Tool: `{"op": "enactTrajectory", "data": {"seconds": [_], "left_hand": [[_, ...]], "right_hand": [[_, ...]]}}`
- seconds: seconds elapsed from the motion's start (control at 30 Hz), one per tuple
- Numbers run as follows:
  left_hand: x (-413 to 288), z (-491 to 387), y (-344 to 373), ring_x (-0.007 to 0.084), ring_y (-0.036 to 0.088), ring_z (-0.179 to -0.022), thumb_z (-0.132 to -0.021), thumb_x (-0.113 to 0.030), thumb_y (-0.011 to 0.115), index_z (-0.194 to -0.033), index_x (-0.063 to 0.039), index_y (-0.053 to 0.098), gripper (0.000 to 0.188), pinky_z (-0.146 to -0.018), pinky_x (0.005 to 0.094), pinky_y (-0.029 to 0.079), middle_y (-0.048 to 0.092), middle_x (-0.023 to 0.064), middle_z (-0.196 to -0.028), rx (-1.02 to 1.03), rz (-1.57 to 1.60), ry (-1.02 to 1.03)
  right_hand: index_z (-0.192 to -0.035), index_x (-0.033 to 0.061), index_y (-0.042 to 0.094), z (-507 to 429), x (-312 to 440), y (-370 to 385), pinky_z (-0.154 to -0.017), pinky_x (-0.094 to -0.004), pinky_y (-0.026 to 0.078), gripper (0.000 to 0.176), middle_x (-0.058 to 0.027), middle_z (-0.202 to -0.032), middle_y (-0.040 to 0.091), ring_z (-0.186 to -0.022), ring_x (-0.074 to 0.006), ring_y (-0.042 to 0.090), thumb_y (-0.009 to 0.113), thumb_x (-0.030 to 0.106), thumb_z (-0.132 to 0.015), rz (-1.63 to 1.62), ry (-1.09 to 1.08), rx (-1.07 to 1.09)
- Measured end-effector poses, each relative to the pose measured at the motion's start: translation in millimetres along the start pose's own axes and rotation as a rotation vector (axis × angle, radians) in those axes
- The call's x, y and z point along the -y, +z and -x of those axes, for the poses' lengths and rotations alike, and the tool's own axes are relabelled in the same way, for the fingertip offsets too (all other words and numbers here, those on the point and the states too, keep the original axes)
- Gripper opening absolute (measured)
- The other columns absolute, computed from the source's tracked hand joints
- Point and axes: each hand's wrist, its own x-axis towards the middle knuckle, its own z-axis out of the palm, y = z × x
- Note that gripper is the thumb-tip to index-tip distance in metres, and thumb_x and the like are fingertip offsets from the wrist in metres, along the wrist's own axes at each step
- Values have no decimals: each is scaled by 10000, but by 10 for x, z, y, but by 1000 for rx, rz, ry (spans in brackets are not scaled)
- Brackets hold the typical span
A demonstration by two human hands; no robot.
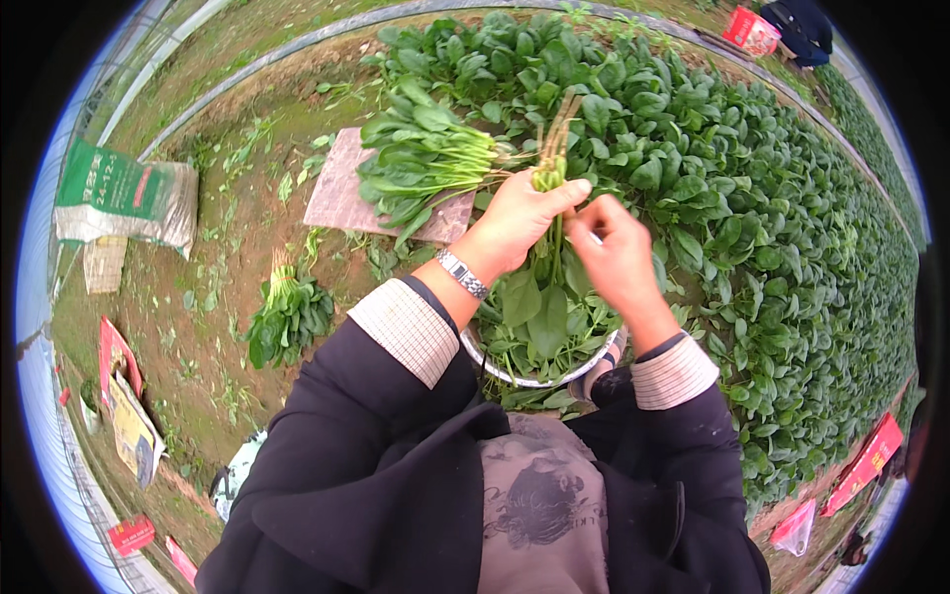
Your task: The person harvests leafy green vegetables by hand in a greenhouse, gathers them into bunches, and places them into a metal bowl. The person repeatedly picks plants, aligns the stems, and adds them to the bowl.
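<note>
In the head view my left hand (527, 219) is closed around a small bunch of spinach (549, 174), roots upward and leaves hanging down. My right hand (612, 249) is curled beside it, fingertips pinched against the stems just below my left thumb; exactly which stem they grip is partly hidden. Something small and white (596, 238) shows at the right fingers, too small to name. Beneath the hands stands a round basin (542, 382) with loose green leaves in it. To the left, a pile of spinach (427, 152) lies on a pinkish board (338, 182), roots pointing right.
A tied spinach bundle (289, 312) rests on the soil at left. Dense spinach plants (787, 245) fill the right and far side. Farther left lie a green-and-white sack (126, 197) and flattened cardboard (137, 427). Another person (798, 30) is partly visible at the far right.
</note>
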Motion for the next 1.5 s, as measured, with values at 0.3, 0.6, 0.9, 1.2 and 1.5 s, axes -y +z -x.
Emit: {"op": "enactTrajectory", "data": {"seconds": [0.3,0.6,0.9,1.2,1.5], "left_hand": [[-157,171,-433,103,504,-509,-760,-239,782,-727,-68,565,278,-505,241,397,559,5,-623,232,-193,-141],[-228,143,-467,126,538,-590,-854,-264,690,-817,-82,586,213,-568,268,467,568,16,-685,-185,225,-200],[-111,114,-318,121,550,-712,-892,-314,642,-907,-76,568,250,-632,262,470,578,15,-779,-171,331,-217],[-115,138,-310,116,528,-655,-831,-387,705,-808,-79,574,336,-603,274,464,539,-3,-705,-28,66,-193],[-16,146,-234,81,484,-545,-836,-357,699,-818,-59,627,307,-491,240,393,563,-10,-657,68,-134,-196]], "right_hand": [[-885,37,564,-309,383,-236,-536,-166,373,116,40,-758,541,-613,-11,443,549,-44,-804,-154,-74,-89],[-975,108,565,-42,429,176,-708,-385,448,354,-65,-881,529,-840,-266,535,707,104,-651,408,-576,83],[-959,78,542,31,262,384,-634,-387,420,324,-69,-858,523,-787,-262,529,699,144,-683,532,-639,-6],[-748,58,511,-102,319,52,-642,-394,439,134,-92,-720,521,-689,-281,528,644,78,-760,453,-465,-107],[-897,28,534,-55,244,21,-763,-424,481,202,-138,-852,609,-860,-324,589,600,212,-843,447,-143,263]]}}
